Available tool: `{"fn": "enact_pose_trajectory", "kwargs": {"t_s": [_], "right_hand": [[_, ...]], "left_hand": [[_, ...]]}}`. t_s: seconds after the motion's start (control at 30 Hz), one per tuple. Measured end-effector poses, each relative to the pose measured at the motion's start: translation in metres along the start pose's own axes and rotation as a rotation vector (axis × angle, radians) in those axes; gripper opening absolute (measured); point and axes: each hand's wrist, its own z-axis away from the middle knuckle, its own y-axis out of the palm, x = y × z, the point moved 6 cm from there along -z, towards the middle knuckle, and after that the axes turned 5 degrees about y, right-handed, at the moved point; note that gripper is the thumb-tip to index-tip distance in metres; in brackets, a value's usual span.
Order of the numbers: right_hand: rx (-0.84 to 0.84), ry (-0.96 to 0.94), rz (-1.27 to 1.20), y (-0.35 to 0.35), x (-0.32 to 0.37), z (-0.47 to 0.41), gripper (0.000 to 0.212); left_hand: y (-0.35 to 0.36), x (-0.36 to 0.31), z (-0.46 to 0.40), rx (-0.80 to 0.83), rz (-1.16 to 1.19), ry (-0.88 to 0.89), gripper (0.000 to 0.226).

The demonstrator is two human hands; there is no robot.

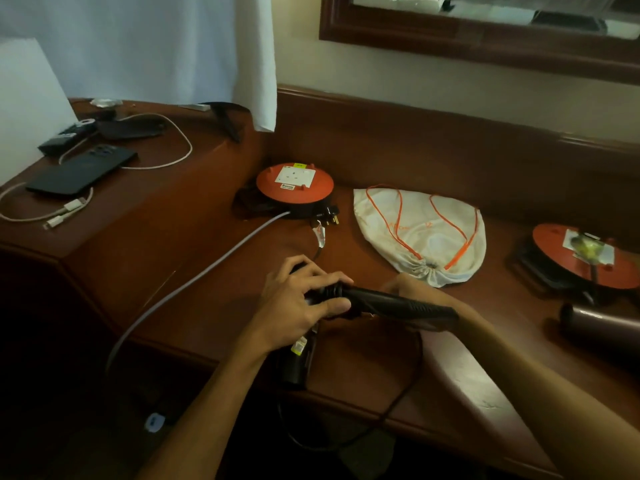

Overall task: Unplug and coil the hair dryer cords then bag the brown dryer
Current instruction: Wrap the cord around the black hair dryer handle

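Just in front of the drawstring bag (420, 233), your left hand (304, 299) grips the black dryer (388, 303) at its cord end; right hand (408, 285) grip unclear; handle runs left-right; brown dryer (599, 329) lies right of bag

We take this for a hotel room, dark wooden desk (194, 237), framed mirror (485, 39), curtain (173, 46), phone (83, 171) charging, drawstring bag (436, 244)

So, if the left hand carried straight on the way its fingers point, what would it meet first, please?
Its fingers point right along the black dryer handle that the left hand holds, so it would probably meet the right hand first, though depth is unclear.
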Motion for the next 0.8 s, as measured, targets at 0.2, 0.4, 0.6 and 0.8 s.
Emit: {"fn": "enact_pose_trajectory", "kwargs": {"t_s": [0.2, 0.4, 0.6, 0.8], "right_hand": [[0.163, 0.063, -0.088, -0.005, 0.033, -0.012, 0.047], [0.456, -0.033, -0.141, -0.006, 0.057, 0.015, 0.017], [0.329, -0.118, -0.007, -0.006, 0.063, 0.026, 0.018], [0.038, -0.159, -0.019, -0.032, 0.044, 0.024, 0.037]], "left_hand": [[0.003, -0.016, 0.0, 0.18, -0.233, -0.013, 0.071], [0.018, -0.032, -0.013, 0.546, -0.456, -0.014, 0.09], [0.017, -0.029, -0.036, 0.659, -0.348, 0.072, 0.028], [0.008, -0.023, -0.034, 0.581, -0.195, 0.02, 0.055]]}}
